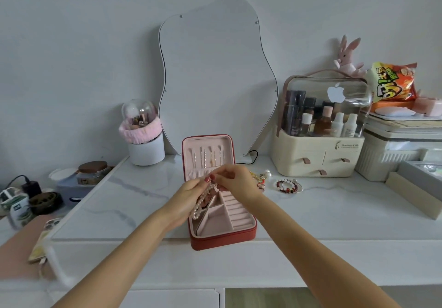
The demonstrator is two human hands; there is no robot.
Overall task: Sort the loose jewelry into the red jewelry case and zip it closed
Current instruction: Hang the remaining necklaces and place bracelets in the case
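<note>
On a white marble-topped vanity [124,202], a person's left hand [189,194] and right hand [235,180] meet above the open red jewelry case [222,238], fingertips of both pinching the top of a pearl strand [202,202] that hangs down over the case's pink compartments at its left side. To the right, a gold charm piece [259,177] and a beaded bracelet [288,186] lie loose on the tabletop, near a cream cosmetics organizer [318,149].

The cream plastic cosmetics organiser with a clear domed lid [318,157] bears the printed words "Serious Life" on its base, above the drawers, and a white apple logo sticker [336,94] on the lid. Right of it, the orange snack bag [392,82] carries large lettering that cannot be read.
</note>
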